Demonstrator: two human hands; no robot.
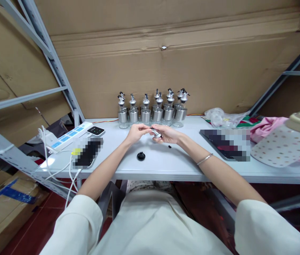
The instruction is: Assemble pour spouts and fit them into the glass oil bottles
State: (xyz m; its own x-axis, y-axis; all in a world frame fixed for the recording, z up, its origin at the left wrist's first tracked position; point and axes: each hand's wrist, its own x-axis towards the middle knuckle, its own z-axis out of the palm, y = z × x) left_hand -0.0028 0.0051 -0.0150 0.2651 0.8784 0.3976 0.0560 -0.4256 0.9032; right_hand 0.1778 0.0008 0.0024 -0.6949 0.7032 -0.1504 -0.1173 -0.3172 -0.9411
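Over the middle of the white table, my two hands meet at a small silver and black pour spout. My right hand is closed around it, its fingers hiding part of the metal. The fingertips of my left hand pinch the spout's dark upper end; exactly what they grip there is too small to make out. Below them on the table lies a round black cap. A tiny black piece rests under my right wrist. Behind my hands stand several glass and steel bottles topped with similar spouts.
At the left are a power strip with white cables, a small black-topped device and a phone. A tablet, plastic bags and a dotted pale item lie right. Cardboard walls the back.
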